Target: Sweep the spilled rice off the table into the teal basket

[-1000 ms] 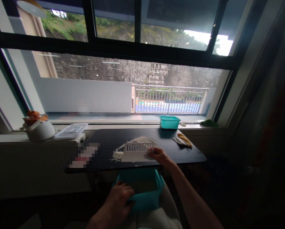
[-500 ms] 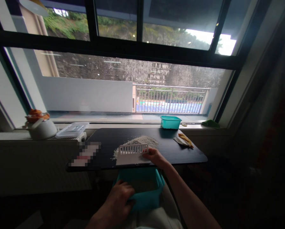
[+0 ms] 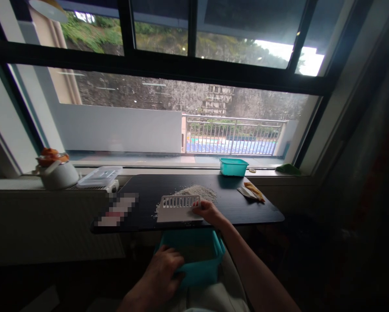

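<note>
My right hand (image 3: 206, 211) grips the right end of a white slotted scraper (image 3: 178, 208) that rests on the dark table (image 3: 142, 190), near its front edge. Just behind the scraper lies a heap of white grains (image 3: 196, 191). Below the table edge, on my lap, sits a teal bin (image 3: 197, 255). My left hand (image 3: 161, 274) is closed on the bin's left front rim.
A smaller teal tub (image 3: 233, 166) stands at the table's far edge by the window. An orange and grey packet (image 3: 252, 192) lies at the right. On the sill to the left are a clear lidded box (image 3: 98, 176) and a white pot (image 3: 56, 172) with an orange top.
My right hand has drawn the scraper a little to the left and nearer the table's front edge, over the near grains. The left hand and bin have stayed put.
</note>
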Tool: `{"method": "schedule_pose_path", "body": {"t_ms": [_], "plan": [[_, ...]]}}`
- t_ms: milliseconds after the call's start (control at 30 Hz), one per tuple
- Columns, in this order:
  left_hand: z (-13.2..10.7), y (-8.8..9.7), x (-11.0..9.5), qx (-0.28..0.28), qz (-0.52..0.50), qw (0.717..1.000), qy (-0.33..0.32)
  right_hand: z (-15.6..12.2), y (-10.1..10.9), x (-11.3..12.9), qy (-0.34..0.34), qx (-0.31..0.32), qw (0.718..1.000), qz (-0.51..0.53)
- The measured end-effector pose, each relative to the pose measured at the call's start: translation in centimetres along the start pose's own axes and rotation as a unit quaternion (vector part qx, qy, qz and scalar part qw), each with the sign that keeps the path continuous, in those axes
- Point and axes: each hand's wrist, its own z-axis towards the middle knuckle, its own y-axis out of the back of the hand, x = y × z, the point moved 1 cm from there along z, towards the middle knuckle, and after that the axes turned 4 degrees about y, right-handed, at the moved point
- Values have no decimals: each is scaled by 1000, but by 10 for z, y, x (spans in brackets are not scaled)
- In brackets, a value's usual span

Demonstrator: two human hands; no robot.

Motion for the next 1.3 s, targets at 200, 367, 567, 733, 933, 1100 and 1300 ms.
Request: {"method": "schedule_pose_path", "body": {"t_ms": [200,367,567,733,933,1100,1300], "plan": [[-1,1,-2,-3,-2,1000,-5,-15,4,3,-3,10,1000,8],[-1,2,-2,0,-1,1000,-10,-4,5,7,-3,-9,1000,14],[-1,-2,2,-4,-3,1000,-2,-6,7,-2,-4,-11,1000,18],[0,-3,1,-5,-8,1000,-5,-22,13,1,-12,8,1000,19],[-1,0,0,-5,-6,1000,-7,-5,13,4,8,-33,999,19],[-1,0,2,-4,-5,1000,-1,16,4,0,6,-21,1000,9],[-1,-1,3,-3,-10,1000,2,6,2,-6,5,-8,1000,7]]}}
